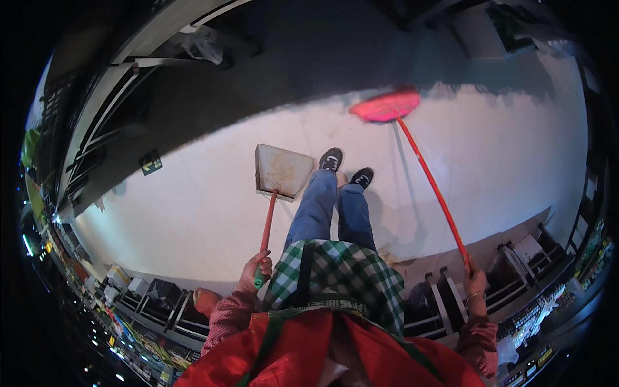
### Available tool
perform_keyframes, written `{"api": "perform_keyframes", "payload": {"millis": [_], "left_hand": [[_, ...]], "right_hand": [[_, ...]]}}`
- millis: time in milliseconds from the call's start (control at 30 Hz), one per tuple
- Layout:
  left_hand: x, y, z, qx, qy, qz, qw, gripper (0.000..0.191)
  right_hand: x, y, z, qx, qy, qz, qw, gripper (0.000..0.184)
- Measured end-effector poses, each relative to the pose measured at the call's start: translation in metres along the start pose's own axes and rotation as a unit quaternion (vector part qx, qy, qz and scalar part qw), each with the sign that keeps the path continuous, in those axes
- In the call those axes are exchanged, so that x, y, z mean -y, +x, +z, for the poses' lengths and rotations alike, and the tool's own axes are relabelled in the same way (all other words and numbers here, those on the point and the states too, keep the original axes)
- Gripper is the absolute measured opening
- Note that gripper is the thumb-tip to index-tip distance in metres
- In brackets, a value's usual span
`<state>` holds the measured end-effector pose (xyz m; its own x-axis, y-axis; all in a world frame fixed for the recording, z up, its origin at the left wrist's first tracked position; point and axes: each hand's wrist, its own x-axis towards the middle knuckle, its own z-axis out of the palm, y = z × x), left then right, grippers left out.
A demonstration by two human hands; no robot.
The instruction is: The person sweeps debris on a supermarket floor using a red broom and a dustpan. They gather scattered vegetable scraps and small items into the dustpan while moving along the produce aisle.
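Note:
My left hand (256, 272) grips the green end of a long-handled dustpan's red handle (268, 222). Its metal pan (284, 167) rests on the pale floor just left of my feet, with brownish stains across its surface. On the other side, my right hand (475, 285) is closed around the upper end of a broom's red stick (430, 176). The broom's pink head (387, 105) is slightly blurred and lies ahead of my feet to the right, where the lit floor meets a dark shadow. Broom head and dustpan are well apart.
Metal display racks (96, 121) line the left side. Behind me run shelf stands with metal legs (447, 295), a black bag (163, 292) and white boxes (118, 276). A green arrow sign (151, 162) lies on the floor. A clear plastic bag (205, 46) hangs at the upper left.

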<state>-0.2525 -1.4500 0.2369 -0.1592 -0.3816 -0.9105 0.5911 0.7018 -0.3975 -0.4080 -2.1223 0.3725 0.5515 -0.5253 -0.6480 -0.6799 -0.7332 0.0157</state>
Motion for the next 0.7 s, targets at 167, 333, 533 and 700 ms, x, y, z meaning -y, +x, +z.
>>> {"api": "perform_keyframes", "payload": {"millis": [167, 333, 533, 700], "left_hand": [[-0.012, -0.002, -0.006, -0.021, 0.046, -0.021, 0.998, 0.017], [-0.022, -0.031, -0.013, -0.039, 0.078, -0.026, 0.996, 0.015], [-0.013, -0.056, -0.011, -0.035, 0.102, -0.013, 0.994, 0.023], [-0.001, -0.067, -0.021, -0.007, 0.127, 0.029, 0.991, 0.026]], "right_hand": [[0.001, -0.120, -0.001, 0.005, 0.063, 0.077, 0.995, 0.035], [0.032, -0.172, -0.006, 0.083, 0.038, 0.099, 0.991, 0.039], [0.139, -0.034, 0.063, 0.143, 0.014, -0.105, 0.984, 0.051], [0.246, 0.076, 0.137, 0.067, 0.000, -0.211, 0.975, 0.065]]}}
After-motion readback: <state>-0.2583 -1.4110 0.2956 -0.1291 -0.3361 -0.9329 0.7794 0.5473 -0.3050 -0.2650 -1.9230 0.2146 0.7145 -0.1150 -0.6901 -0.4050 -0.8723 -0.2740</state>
